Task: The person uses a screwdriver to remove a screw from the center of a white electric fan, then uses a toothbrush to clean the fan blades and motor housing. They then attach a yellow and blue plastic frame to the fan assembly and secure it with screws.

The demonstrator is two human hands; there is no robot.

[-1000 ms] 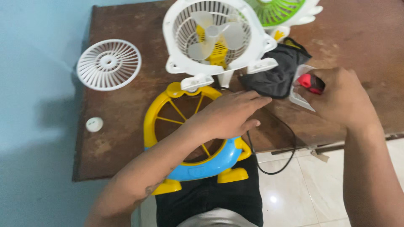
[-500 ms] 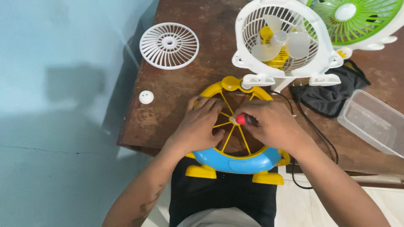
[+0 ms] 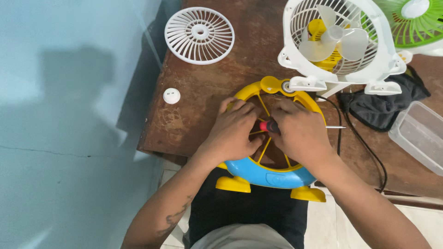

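Both hands meet over a yellow and blue fan housing [image 3: 272, 173] that lies flat at the near edge of the brown tabletop [image 3: 194, 115], its yellow feet hanging past the edge above the person's lap; the left hand [image 3: 233, 133] rests on the housing's yellow spokes with fingers curled and close together, pressing down on the frame; the right hand [image 3: 300, 133] is wrapped tight about a red-handled screwdriver [image 3: 268, 126], whose red end shows between the two hands while a thin metal shaft pokes out past the right hand's far side; just beyond the housing stands a white fan [image 3: 339, 44] with pale blades and a yellow motor, its base almost touching the yellow rim; a green fan [image 3: 415, 23] sits behind it at the top right; a loose white grille [image 3: 199, 34] lies well apart at the upper left, and a small white cap [image 3: 171, 96] lies near the tabletop's left edge; a dark cloth [image 3: 383, 108] and a clear plastic box [image 3: 420, 136] lie to the right, with a black cable [image 3: 364, 147] running past them
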